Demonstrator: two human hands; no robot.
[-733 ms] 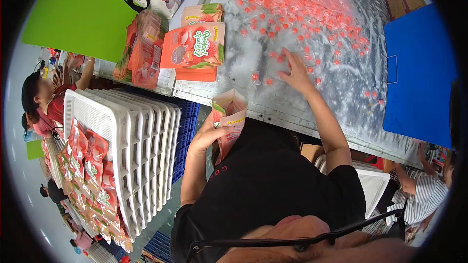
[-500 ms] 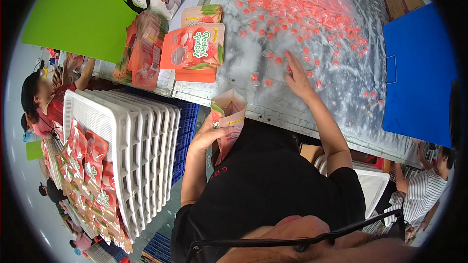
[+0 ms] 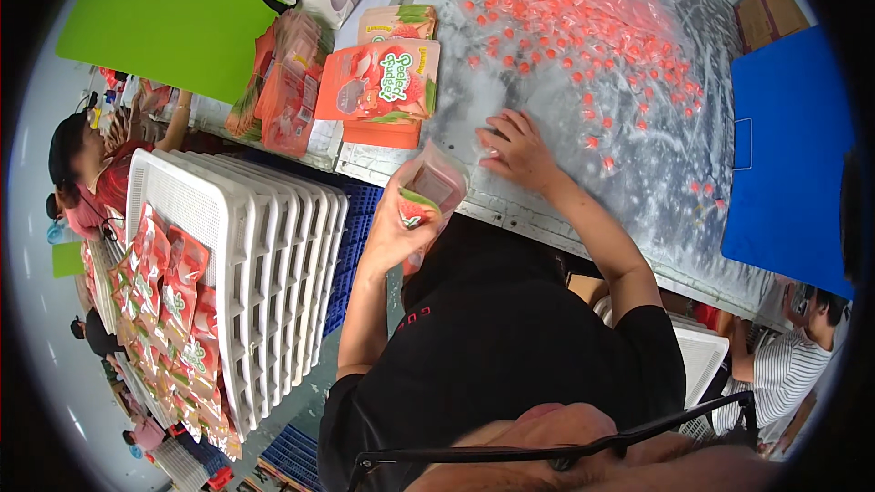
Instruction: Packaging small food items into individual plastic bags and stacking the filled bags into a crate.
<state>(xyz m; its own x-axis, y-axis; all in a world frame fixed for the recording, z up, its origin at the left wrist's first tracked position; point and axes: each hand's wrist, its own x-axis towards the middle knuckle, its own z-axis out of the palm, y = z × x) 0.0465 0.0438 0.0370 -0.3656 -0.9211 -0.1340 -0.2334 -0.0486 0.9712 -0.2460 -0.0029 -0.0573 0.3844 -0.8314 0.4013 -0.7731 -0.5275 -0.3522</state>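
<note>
Step in hand, by appearance: gathering sweets (image 3: 583, 27) for the pouch (image 3: 436, 189); next move calls for bringing the right hand (image 3: 516, 153) over its mouth.

Pouch: beside table's (image 3: 674, 196) near edge, open-mouthed, gripped by left hand (image 3: 399, 226).

Right hand: over table's near part, fingers bent; contents cannot be told.

Sweets: mostly table's far part.

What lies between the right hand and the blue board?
The head view shows scattered red pieces on the table between the right hand and the blue board.
</note>
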